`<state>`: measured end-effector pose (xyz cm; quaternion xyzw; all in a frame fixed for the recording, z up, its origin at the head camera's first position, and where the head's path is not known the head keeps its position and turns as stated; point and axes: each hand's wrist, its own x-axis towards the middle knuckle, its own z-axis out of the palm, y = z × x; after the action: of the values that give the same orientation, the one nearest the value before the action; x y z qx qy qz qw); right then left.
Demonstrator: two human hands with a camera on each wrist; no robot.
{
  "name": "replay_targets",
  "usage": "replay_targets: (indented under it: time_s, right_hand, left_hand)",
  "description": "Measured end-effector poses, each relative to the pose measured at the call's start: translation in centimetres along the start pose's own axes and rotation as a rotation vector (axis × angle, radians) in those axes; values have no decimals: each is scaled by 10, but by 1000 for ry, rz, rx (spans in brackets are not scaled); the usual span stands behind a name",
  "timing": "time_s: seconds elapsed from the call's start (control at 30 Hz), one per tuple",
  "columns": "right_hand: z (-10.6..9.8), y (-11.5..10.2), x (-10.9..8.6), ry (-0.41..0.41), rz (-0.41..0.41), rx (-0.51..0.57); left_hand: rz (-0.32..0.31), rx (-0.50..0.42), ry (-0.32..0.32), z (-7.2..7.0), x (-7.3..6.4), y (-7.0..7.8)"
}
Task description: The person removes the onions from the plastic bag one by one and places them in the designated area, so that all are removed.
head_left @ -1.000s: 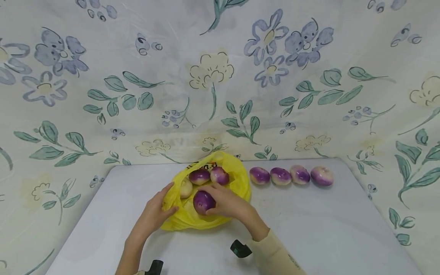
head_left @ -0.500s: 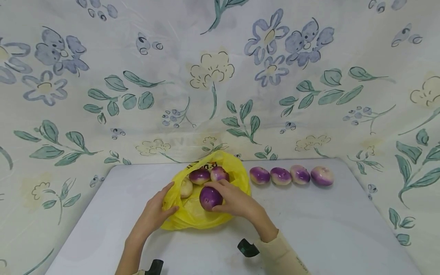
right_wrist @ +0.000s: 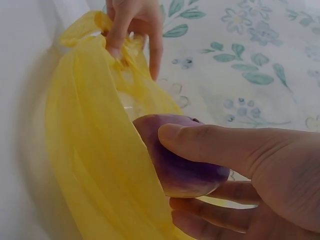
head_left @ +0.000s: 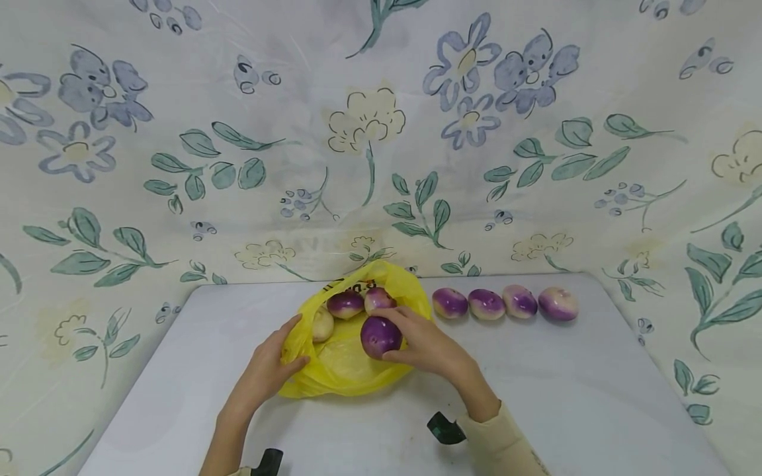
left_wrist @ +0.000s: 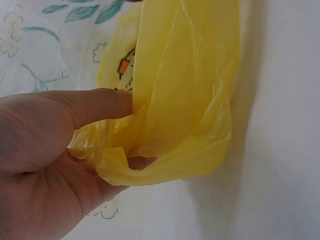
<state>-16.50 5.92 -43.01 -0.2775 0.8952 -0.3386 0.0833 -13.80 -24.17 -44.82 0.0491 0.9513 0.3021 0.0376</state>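
A purple turnip (head_left: 380, 338) is gripped by my right hand (head_left: 431, 344) over the right part of the yellow plastic bag (head_left: 348, 378). In the right wrist view the thumb presses the near side of this turnip (right_wrist: 172, 167), and fingers curl beneath it, right by the bag's edge. My left hand (head_left: 268, 367) holds the bag's left rim; its thumb lies on the plastic (left_wrist: 185, 85) in the left wrist view, other fingers partly hidden behind. Inside the bag lie a purple-and-white turnip (head_left: 346, 305), another partly covered turnip (head_left: 378, 299) and a pale one (head_left: 322, 325).
Several purple-and-white turnips (head_left: 486, 305) stand in a row along the back of the white table (head_left: 536, 383), right of the bag. A floral cloth (head_left: 357, 165) hangs behind the table. Dark wrist-camera pieces (head_left: 446, 428) stick out by the forearms.
My right hand has lifted the purple turnip and carried it to the right and slightly back, baring more of the bag's inside. My left hand stays at the bag's rim.
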Motion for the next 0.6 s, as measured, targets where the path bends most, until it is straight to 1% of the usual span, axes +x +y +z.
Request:
replay_targets:
  time_s: [0.23,0.6]
  right_hand:
    - [-6,4,-9,36,-3,-4]
    - [-18,11,-24,98,0,-36]
  left_hand:
    - [-10,6,-1,1,-1,2]
    - [7,6,12,0,-1,2]
